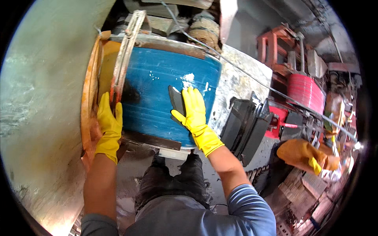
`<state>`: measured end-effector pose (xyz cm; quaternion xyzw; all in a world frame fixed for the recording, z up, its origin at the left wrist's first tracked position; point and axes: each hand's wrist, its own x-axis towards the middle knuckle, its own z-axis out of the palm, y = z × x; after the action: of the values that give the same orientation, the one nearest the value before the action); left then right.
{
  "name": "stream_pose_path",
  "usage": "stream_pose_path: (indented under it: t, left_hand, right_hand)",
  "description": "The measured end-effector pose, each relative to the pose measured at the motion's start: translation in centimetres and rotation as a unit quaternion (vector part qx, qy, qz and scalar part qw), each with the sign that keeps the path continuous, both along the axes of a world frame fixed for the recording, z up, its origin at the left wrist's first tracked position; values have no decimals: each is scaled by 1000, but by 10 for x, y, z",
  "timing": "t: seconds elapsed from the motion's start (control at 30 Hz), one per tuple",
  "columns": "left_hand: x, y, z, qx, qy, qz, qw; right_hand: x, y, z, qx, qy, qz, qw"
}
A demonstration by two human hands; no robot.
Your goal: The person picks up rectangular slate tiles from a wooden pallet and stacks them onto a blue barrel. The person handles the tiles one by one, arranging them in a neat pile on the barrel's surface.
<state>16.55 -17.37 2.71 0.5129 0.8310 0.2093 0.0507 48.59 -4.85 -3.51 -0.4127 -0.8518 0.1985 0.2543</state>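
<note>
My right hand (194, 111), in a yellow rubber glove, presses a dark flat piece (176, 100) onto a broad blue belt-like surface (157, 90). Its fingers lie together along the piece's right side and the thumb crosses over it; part of the piece is hidden under the palm. White wet-looking patches (188, 80) show just beyond the fingertips. My left hand (109, 122), gloved in the same yellow, rests at the near end of a worn metal bar (128, 49) along the blue surface's left side. Thumb and fingers are apart, with the bar's reddish end between them.
A large greyish panel (43, 98) fills the left, beside an orange-brown curved edge (86, 98). Dark flat pieces (246, 128) lean in a stack on the right. Beyond them stand a pink-red round stack (305, 93) and a red frame (271, 49). A cable (252, 77) crosses above.
</note>
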Motion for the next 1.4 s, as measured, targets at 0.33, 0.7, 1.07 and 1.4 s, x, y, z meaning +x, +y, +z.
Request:
stream_pose_path:
  t: [0.33,0.7,1.07,1.4]
  left_hand:
    - [-1,0,-6,12,-25,-23,999]
    - [-10,-4,-17,-3,-29,-24,999]
    - [-17,-4,-23,-6,-22,-30,999]
    - [-26,-5,-28,-18,-33,-28,999]
  right_hand:
    - [25,-88,-11,-140,97,-339,925]
    - [28,-96,1,-158,21,-293,943]
    - [167,-180,-76,-142,122,-541,820]
    - [233,-203,-149,-181,-145,-652,721]
